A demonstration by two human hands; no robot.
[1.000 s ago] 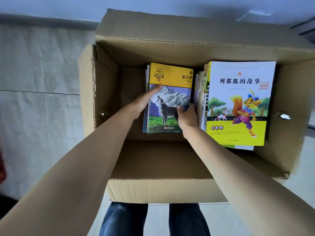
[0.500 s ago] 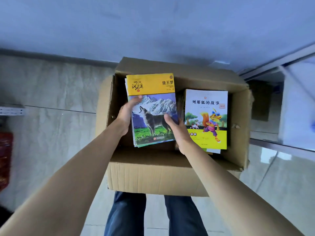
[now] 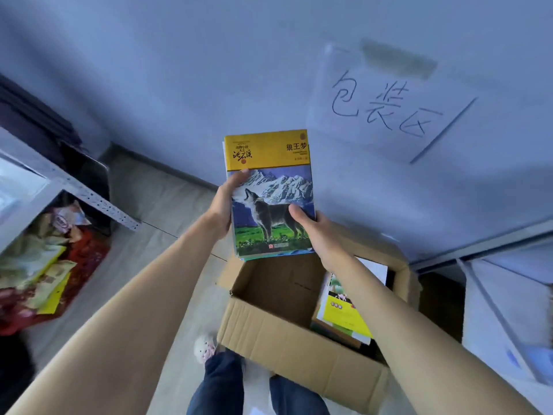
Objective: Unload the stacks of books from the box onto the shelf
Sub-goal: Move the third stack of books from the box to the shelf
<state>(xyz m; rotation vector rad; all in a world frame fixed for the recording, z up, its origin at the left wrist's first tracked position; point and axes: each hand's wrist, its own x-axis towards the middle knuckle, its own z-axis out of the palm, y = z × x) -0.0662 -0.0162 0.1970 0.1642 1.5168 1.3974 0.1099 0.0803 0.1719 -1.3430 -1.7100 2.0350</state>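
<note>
I hold a stack of books (image 3: 269, 163) in the air above the open cardboard box (image 3: 287, 339); its top cover is yellow with a howling wolf and snowy peaks. My left hand (image 3: 223, 202) grips the stack's left edge, thumb on the cover. My right hand (image 3: 311, 232) grips its lower right corner. Inside the box, on its right side, lies a second stack (image 3: 344, 310) topped by a yellow-green cover, partly hidden by my right forearm. The left half of the box shows bare cardboard.
A grey metal shelf rail (image 3: 89, 196) runs at the left, with colourful packets (image 3: 45, 265) below it. White shelving (image 3: 508, 295) stands at the right. A paper sign with handwriting (image 3: 386, 106) hangs on the pale wall ahead. My legs and a shoe are below the box.
Both hands have lifted the wolf-cover stack out of the box's left side and raised it above the box. My view has tilted up, showing the wall and shelves.
</note>
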